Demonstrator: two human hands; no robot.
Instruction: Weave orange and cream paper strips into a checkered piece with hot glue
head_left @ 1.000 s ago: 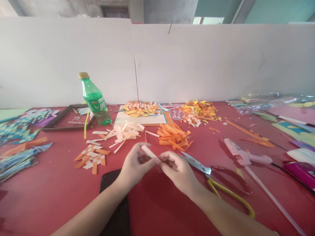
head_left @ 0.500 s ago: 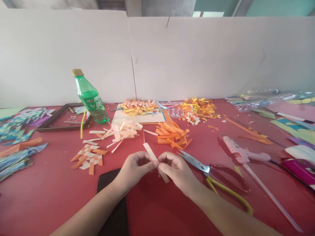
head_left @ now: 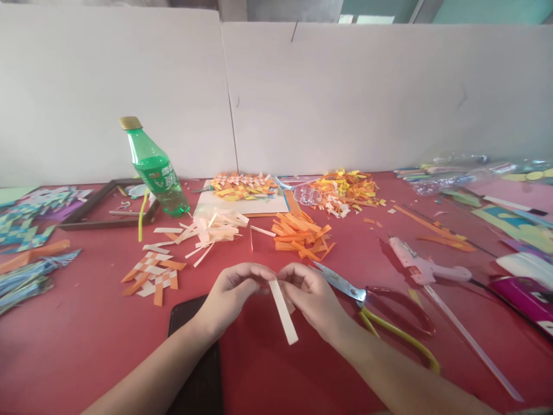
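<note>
A pale paper strip (head_left: 284, 314) is folded over on itself, its front half hanging down toward me and the other half partly showing behind. At its upper end, my left hand (head_left: 235, 291) is closed with the fingertips at the fold. My right hand (head_left: 306, 291) pinches the strip from the other side. Beyond the hands lie a pile of pale strips (head_left: 218, 227) and a pile of orange strips (head_left: 302, 235). A small woven orange-and-white piece (head_left: 153, 274) rests left of my left hand.
Scissors (head_left: 358, 294) with red and yellow handles lie by my right hand, and a pink glue gun (head_left: 425, 265) farther right. A black phone-like slab (head_left: 194, 369) is under my left forearm. A green bottle (head_left: 155, 173) leans beside a dark frame (head_left: 86, 222).
The strip, flat and slanting away from me before, is now folded, with its far end brought over toward me. Both hands have stayed near the same spot.
</note>
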